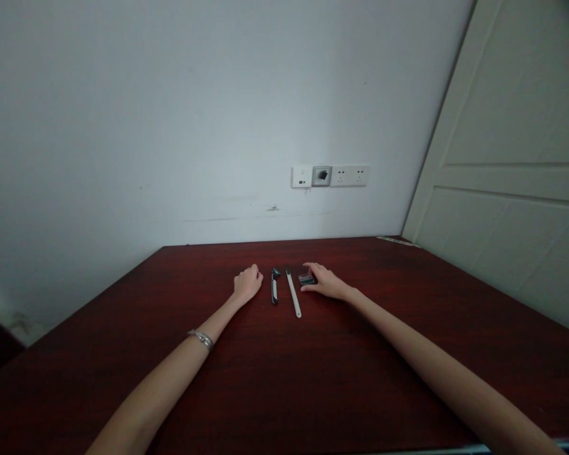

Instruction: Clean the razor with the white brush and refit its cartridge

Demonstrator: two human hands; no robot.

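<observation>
My left hand (pixel 248 284) rests on the table as a loose fist, with nothing showing in it. Just to its right lies a razor (pixel 274 287) with a dark head and a pale, dark-edged handle. Beside the razor is a thin white stick-like tool (pixel 293 294) with a dark far end and a small hole at the near end; its kind is unclear. My right hand (pixel 326 282) has its thumb and fingers apart around a small dark, flat pack (pixel 306 279), which lies on the table. Whether the fingertips touch the pack is hard to tell.
The dark red wooden table (pixel 275 385) reaches back to a white wall (pixel 194 126). Wall sockets (pixel 349 176) sit above its far edge. A pale panelled door (pixel 512 164) borders the right side, near a thin patterned strip (pixel 398 241) at the back corner.
</observation>
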